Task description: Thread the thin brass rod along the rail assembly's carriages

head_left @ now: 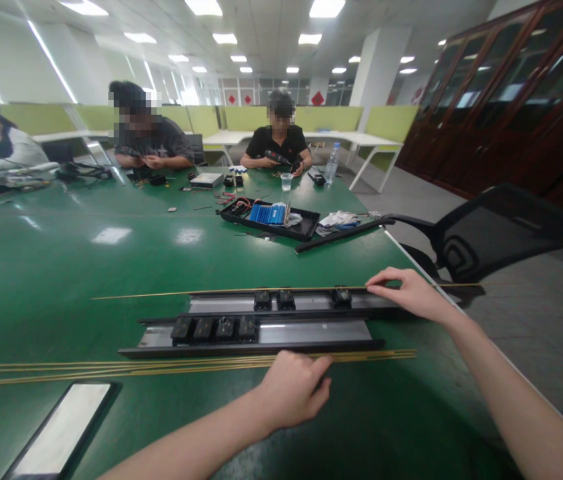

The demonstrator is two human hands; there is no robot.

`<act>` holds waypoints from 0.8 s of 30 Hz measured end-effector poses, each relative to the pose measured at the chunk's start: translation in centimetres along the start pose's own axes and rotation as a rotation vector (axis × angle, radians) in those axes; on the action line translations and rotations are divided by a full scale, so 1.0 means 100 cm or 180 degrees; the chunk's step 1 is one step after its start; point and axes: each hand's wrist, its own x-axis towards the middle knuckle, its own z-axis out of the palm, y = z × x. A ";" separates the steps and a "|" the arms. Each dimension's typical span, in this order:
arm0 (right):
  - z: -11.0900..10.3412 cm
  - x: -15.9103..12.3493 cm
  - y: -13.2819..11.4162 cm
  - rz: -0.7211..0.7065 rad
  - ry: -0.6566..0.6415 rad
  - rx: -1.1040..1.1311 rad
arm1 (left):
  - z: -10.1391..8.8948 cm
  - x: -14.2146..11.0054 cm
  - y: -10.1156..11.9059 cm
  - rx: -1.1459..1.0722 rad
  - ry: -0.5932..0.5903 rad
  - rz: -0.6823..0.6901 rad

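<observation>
A long thin brass rod (281, 290) runs along the back edge of the rear metal rail (306, 303), its right part pinched between the thumb and fingers of my right hand (404, 291). Several small black blocks (342, 298) sit in that rail. The front rail (316, 331) carries more black blocks (204, 329), grouped at its left. Closer to me, several loose brass rods (186, 365) lie on the table. My left hand (295, 388) is curled at these rods, covering part of them; what its fingers hold, if anything, is hidden.
A phone (64, 427) lies at the front left of the green table (86, 267). Farther back are a black tray (301, 230) with blue parts, gloves (338, 221), a cup and a bottle (332, 163). An office chair (501, 233) stands at the right. Three people sit across the table.
</observation>
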 end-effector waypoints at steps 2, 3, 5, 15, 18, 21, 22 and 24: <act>-0.001 0.000 0.000 0.0007 -0.0013 0.0003 | 0.000 0.000 0.000 -0.0002 0.0020 0.0008; -0.002 0.000 0.000 0.0009 -0.0020 0.0002 | 0.000 0.000 -0.001 -0.0006 0.0022 0.0015; -0.003 -0.001 -0.001 0.0014 -0.0025 -0.0011 | 0.000 0.000 -0.001 -0.0014 0.0021 0.0020; -0.011 -0.001 0.003 0.0115 -0.0108 -0.0054 | 0.001 0.000 -0.001 -0.0062 -0.0012 0.0009; -0.013 -0.002 0.005 0.0174 -0.0168 0.0009 | 0.002 0.000 -0.002 -0.0077 0.0010 0.0022; -0.014 -0.003 0.006 0.0188 -0.0206 0.0072 | 0.003 0.000 -0.002 -0.0096 0.0064 0.0024; -0.014 -0.003 0.006 0.0207 -0.0209 0.0073 | 0.004 0.000 -0.002 -0.0094 0.0066 0.0029; -0.015 -0.003 0.005 0.0272 -0.0227 0.0041 | 0.004 0.000 -0.002 -0.0069 0.0054 0.0046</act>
